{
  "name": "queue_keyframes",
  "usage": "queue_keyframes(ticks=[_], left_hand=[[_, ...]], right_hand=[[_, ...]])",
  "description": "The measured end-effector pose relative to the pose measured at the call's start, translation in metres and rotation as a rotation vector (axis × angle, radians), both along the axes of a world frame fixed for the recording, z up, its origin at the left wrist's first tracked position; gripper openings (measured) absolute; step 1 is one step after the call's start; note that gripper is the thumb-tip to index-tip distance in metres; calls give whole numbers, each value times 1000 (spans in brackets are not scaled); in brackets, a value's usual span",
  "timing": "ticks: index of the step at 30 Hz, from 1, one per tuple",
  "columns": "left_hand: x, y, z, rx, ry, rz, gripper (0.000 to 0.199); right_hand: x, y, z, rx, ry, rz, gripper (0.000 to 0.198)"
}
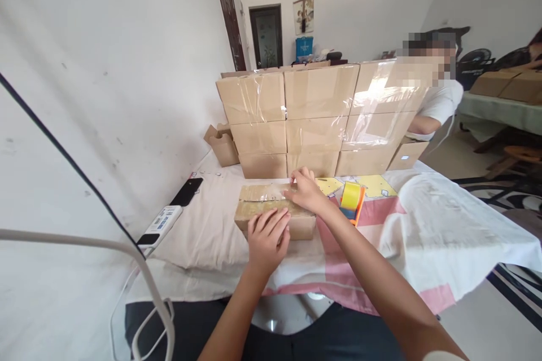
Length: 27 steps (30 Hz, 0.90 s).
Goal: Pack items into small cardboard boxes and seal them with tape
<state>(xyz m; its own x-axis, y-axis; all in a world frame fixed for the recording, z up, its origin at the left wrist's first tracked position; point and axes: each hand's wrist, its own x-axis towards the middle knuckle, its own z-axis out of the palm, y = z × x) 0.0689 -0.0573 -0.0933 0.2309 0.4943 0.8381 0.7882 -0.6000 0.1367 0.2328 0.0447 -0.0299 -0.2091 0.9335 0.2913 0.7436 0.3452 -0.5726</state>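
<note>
A small brown cardboard box (254, 210) lies on the cloth in front of me, with shiny clear tape (271, 192) along its top. My left hand (268, 237) rests on the near top edge of this box, its fingers stretched out flat. At the far right part of the top, my right hand (305, 190) has its thumb and fingers bent toward each other beside the tape. Whatever may be between those fingertips is too small to tell. Just right of the box stands a tape dispenser (352, 203) with a yellow roll and an orange frame.
Taped cardboard boxes (319, 93) form a stacked wall behind the work area. An open carton (224, 146) stands left of it. A phone (186, 192) and a white power strip (164, 220) lie along the wall side. Behind the stack at right sits another person (444, 98).
</note>
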Motion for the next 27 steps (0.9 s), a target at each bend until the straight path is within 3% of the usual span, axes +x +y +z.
queue_keyframes(ticks=[10,16,20,23,27], left_hand=[[2,1,6,-81,60,76,35],[-4,0,-1,9,63,-47,26],[-4,1,-5,29,68,-36,23],[-4,0,-8,62,75,-35,22],[-6,-1,-9,94,63,-51,27]], right_hand=[[2,0,2,-136,51,-86,29],[0,-1,2,-171,12,-108,36],[0,5,-1,-91,31,-189,22],[29,9,-2,10,95,-290,20],[132,10,-22,409,312,-359,20]])
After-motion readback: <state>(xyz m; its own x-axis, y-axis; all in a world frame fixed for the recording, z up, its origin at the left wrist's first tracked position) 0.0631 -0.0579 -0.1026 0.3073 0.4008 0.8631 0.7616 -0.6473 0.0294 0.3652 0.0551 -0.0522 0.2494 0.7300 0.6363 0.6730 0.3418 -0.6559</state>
